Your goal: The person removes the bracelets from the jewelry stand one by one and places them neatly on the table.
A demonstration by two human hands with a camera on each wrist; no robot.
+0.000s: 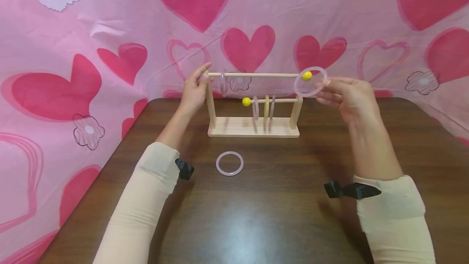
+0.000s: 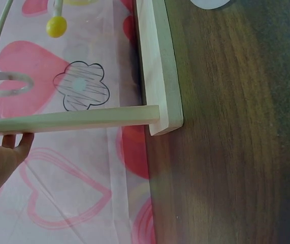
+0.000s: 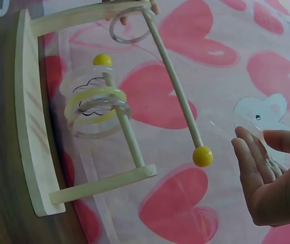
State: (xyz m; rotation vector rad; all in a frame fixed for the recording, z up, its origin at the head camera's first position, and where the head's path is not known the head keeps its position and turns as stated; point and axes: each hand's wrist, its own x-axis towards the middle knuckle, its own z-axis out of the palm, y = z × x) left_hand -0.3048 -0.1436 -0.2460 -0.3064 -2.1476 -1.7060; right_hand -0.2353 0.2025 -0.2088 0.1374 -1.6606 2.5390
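Observation:
A wooden stand holds two horizontal rods tipped with yellow balls. My left hand grips the top of its left post, fingers against the wood in the left wrist view. Between thumb and fingers, my right hand pinches a translucent pale pink ring. In the head view this ring overlaps the yellow ball at the upper rod's right end. One clear lilac ring hangs on the upper rod near the left post. On the lower rod hang a pink ring, a yellow ring and a purplish ring.
A lilac ring lies flat on the dark wooden table, in front of the stand. Behind the table hangs a pink cloth with hearts and flowers. Each sleeve carries a black wrist device.

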